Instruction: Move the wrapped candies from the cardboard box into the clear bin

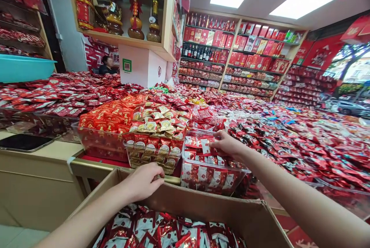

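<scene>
My left hand [146, 180] is closed at the far rim of an open cardboard box [214, 200], its fingers curled over the edge with the thumb on the near side. Inside the box lie many small red-and-white snack packets [173, 232]. Farther out, my right hand [229, 144] reaches over a clear plastic bin [212, 165]. Its fingertips are closed at a red-and-white snack packet [206, 146] that stands at the top of the bin, among rows of similar ones. Part of that bin is hidden by my right hand and forearm.
Left of the bin stand a clear bin of gold durian packets [154, 144] and one of orange-red packets [105, 124]. Heaps of wrapped sweets [289, 144] spread to the right. A dark tablet [24, 142] lies on the left counter near a turquoise basin [26, 67]. A person [108, 65] is behind.
</scene>
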Demonstrator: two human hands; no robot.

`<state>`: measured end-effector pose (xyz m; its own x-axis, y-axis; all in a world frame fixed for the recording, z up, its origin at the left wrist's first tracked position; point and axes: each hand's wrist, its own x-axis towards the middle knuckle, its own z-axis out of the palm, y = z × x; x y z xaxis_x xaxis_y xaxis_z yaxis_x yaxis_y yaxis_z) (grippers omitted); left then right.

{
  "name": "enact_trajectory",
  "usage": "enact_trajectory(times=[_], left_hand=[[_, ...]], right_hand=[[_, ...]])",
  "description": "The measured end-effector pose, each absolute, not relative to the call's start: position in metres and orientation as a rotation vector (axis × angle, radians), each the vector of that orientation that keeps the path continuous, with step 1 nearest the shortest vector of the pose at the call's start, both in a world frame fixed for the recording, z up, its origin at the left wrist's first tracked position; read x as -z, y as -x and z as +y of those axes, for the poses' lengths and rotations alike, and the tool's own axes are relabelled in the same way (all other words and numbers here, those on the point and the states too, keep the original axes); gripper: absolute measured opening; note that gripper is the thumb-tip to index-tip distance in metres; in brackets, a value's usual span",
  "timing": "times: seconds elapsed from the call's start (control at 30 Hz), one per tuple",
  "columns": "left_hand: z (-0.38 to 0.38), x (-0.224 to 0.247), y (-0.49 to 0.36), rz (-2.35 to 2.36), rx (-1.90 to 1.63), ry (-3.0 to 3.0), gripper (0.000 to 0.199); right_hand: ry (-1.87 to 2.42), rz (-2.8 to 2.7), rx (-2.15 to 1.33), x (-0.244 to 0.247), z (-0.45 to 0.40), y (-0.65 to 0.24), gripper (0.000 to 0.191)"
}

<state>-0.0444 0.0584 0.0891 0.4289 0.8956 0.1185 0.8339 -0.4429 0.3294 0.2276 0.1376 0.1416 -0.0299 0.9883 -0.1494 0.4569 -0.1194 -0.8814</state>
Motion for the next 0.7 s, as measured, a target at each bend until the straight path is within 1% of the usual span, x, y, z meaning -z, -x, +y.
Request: enact_trajectory(times=[0.2,0.33,0.4,0.53,0.6,0.7], left_hand=[[0.059,-0.087,0.047,1.548,-0.400,-2.456,0.020],[0.059,-0.087,0.047,1.560,-0.380,-2.466,0.019],[0.059,-0.087,0.046,1.562,-0.365,-2.474,0.019],[0.059,-0.088,0.045,1.581,-0.331,-2.491,0.020],[0.059,-0.087,0.044,1.594,-0.316,-2.501,0.021],[0.060,-0.085,0.044,1.604,-0.295,-2.526,0.022]], right_hand=[[1.732,-1.549,-1.220,-0.143,0.139,-0.213,0.055],[1.546,-1.522,-1.400,-0.144,0.140,-0.204,0.045],[1.500,-1.510,-1.491,-0.141,0.141,-0.199,0.044],[1.600,-1.538,-1.488,-0.131,0.144,-0.186,0.045],[1.616,-1.552,-1.490,-0.129,0.144,-0.182,0.041],[1.589,-1.630,-1.543,-0.128,0.143,-0.179,0.028]])
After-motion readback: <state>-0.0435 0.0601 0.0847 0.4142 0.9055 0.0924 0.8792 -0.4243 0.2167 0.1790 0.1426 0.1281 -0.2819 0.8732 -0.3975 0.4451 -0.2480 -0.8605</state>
